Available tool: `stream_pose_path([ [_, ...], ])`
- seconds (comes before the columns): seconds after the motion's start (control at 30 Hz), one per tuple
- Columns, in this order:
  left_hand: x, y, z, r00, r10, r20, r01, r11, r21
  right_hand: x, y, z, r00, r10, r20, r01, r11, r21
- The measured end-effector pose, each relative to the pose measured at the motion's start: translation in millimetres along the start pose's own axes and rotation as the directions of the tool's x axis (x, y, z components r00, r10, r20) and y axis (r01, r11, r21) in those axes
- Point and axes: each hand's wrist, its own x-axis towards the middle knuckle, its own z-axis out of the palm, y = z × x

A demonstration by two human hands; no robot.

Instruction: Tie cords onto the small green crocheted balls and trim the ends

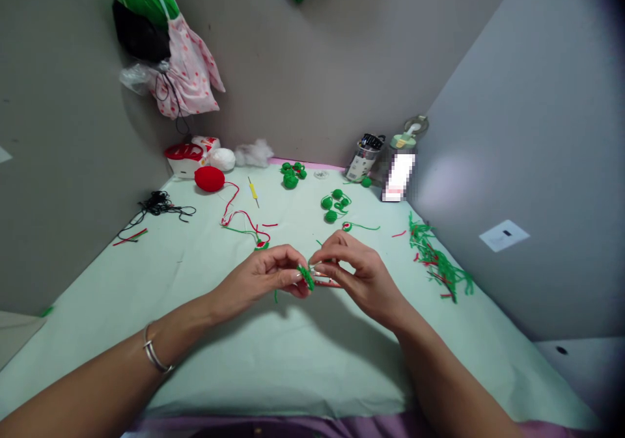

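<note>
My left hand (273,271) is closed, thumb and fingers pinching a small green crocheted piece (306,278). A short green tail hangs below the fingers. My right hand (359,272) is closed in a pinch close to the piece's right side, on something thin and pale that is too small to name. Just under those fingers shows a thin reddish-orange object (328,283), partly hidden by the hand. Beyond my left hand lies a red and green crocheted piece (262,245) with red yarn. Another small red and green piece (346,226) sits beyond my right hand.
On the table (273,360) lie a red yarn ball (209,179), a yellow-handled crochet hook (252,192), green balls (331,217), black cord (161,205) and yarn scraps (442,262). A can (362,158) and a lit phone (399,176) stand at back right. Bags (188,73) hang at left.
</note>
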Motion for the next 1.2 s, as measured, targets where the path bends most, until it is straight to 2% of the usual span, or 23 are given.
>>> stream_pose_path([
  [0.13,0,0,0.7,1.000,0.000,-0.010,0.000,1.000,-0.025,0,4,2,0.999,-0.026,-0.044,0.025,1.000,-0.017],
  [0.3,-1,1,1.5,1.000,-0.001,-0.009,0.001,1.000,-0.030,-2,5,0,0.999,-0.035,0.029,0.035,0.999,0.018],
  [0.47,-2,4,-0.7,1.000,0.029,0.005,-0.029,0.999,-0.014,-3,2,-14,0.992,-0.062,0.113,0.061,0.998,0.014],
  [0.67,-1,7,-0.9,0.999,0.046,-0.004,-0.046,0.999,0.013,-2,1,-25,0.994,-0.097,0.047,0.098,0.995,-0.029],
  [0.87,-2,7,-1.2,0.999,0.054,0.001,-0.054,0.998,0.034,-2,-2,-23,0.987,-0.141,0.083,0.146,0.987,-0.063],
  [1.2,-3,7,-1.3,0.998,0.056,0.007,-0.056,0.997,0.062,-3,-1,-22,0.985,-0.141,0.094,0.147,0.988,-0.056],
])
